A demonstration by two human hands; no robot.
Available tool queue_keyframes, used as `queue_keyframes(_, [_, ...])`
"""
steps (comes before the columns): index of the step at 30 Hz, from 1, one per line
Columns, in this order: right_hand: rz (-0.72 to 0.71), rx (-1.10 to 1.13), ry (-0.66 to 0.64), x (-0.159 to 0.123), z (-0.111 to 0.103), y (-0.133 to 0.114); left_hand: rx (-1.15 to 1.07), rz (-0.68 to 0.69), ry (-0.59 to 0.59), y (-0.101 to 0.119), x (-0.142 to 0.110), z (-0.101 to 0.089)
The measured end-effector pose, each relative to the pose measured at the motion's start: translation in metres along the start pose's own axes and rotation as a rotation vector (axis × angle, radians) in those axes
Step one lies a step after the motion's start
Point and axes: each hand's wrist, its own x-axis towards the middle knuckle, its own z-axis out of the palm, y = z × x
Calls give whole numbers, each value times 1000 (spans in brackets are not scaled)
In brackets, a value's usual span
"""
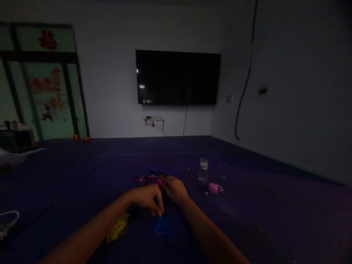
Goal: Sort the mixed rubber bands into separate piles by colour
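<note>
My left hand [150,198] reaches in over a small pile of blue rubber bands [162,226], its fingertips pinched together just above the near pile. Anything between those fingertips is too small and dark to make out. Beyond it, my right hand [176,189] is at the right edge of a heap of mixed pink, blue and dark rubber bands [150,178]. Its fingers are curled inward against the heap, and what they grip is hidden. Left of the blue pile, partly behind my left forearm, lies a pile of yellow rubber bands [118,229].
A clear bottle [203,171] stands uncapped to the right, with a pink looped cap [213,188] beside it. White scraps dot the dark blue surface [261,205]. Bags and a box [18,137] are at the far left. A television [177,77] hangs on the wall.
</note>
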Motion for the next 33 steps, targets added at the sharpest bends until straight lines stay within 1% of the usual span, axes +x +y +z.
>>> queue_keyframes(2, [-15,-22,-28,0,-1,-2,31,4,-6,2,3,8])
queue_keyframes(5, [-20,-40,-44,0,-1,-4,45,-4,10,0,3,10])
queue_keyframes(9, [10,-46,-13,0,-2,-5,-81,-30,33,-3,0,4])
queue_keyframes(12, [17,-56,-18,0,-2,-6,-164,-31,48,-2,-3,-1])
queue_keyframes(16, [-3,-76,-28,-1,-2,-6,-158,-27,72,-1,-5,-8])
queue_keyframes(17, [-6,-82,-29,-1,-2,-6,-122,-19,109,-3,-5,-12])
queue_keyframes(19, [-12,-91,-31,-1,-2,-5,18,-4,253,-9,-4,-22])
queue_keyframes(21, [-6,-98,-29,-1,-1,-5,258,-8,487,-21,-3,-35])
queue_keyframes(22, [1,-103,-25,-1,-1,-5,303,-9,562,-29,-3,-43])
queue_keyframes(25, [26,-122,-17,1,-2,-4,381,4,713,-55,-5,-64])
queue_keyframes(28, [34,-134,-33,1,-1,-3,464,29,793,-80,-11,-74])
queue_keyframes(30, [22,-135,-48,1,-1,-4,521,57,815,-94,-14,-75])
queue_keyframes(33, [-9,-139,-70,0,-1,-4,590,117,814,-109,-16,-71])
